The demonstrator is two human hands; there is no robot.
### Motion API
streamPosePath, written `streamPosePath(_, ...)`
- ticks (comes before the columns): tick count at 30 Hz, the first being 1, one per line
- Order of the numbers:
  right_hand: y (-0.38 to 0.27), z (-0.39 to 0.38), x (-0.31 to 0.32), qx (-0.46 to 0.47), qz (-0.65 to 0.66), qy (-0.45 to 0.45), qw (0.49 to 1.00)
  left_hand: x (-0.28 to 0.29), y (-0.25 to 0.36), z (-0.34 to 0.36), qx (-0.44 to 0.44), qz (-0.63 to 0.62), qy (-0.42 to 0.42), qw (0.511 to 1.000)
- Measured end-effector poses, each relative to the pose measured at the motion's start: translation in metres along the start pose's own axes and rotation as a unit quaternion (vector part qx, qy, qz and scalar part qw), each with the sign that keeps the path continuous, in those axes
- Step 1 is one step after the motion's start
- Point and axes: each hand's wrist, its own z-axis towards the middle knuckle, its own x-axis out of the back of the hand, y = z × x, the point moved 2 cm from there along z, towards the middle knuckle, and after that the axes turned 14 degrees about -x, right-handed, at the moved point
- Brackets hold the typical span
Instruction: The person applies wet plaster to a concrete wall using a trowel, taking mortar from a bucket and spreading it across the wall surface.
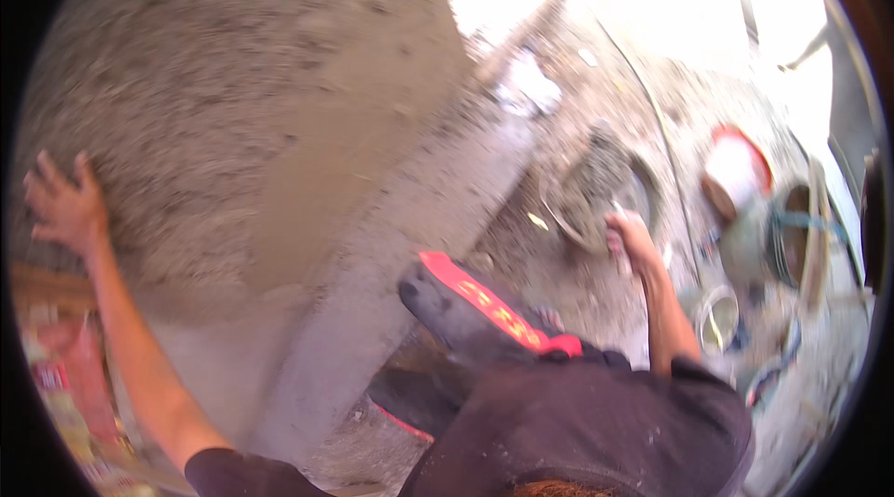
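1. Left hand (63,206): raised at the far left of the view; fingers spread wide, palm flat against the rough plastered wall (214,96); holding nothing; bare forearm running down to a dark sleeve at the lower edge.
2. Right hand (629,238): reaching down at centre right; fingers curled shut round a slim handle (616,214), probably of a trowel; the blade is too blurred to make out; the hand sits at the near rim of the mortar pan.
3. Mortar pan (596,182): round, shallow, grey; on the ground right of the wall's foot; holds wet grey mix; just beyond the right hand.
4. Plastered wall: fills the upper left; coarse grey coat on the left part, smoother brown patch toward the middle; a pale concrete ledge (410,245) runs diagonally along its base.
5. Shoe (484,306): black with a red stripe; planted near the ledge, between wall and pan; dark trousers below it.
6. White bucket (738,169): red rim, lying tilted; right of the pan, apart from it.
7. Small round container (717,318): pale rim; on the ground right of the right forearm; contents unclear.
8. Ground (559,78): gritty, littered, overexposed toward the top.
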Motion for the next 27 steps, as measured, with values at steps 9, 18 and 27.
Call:
streamPosePath(9,-0.178,-0.083,-0.151,0.466,0.278,0.024,0.840,0.008,-0.018,0.003,0.052,-0.042,-0.038,0.997)
streamPosePath(18,-0.275,0.131,-0.314,0.579,-0.148,0.526,0.605,0.004,0.006,0.018,0.083,-0.082,-0.018,0.993)
streamPosePath(27,0.016,0.022,-0.366,0.387,-0.313,-0.165,0.851,-0.002,-0.005,0.008,0.053,-0.049,-0.020,0.997)
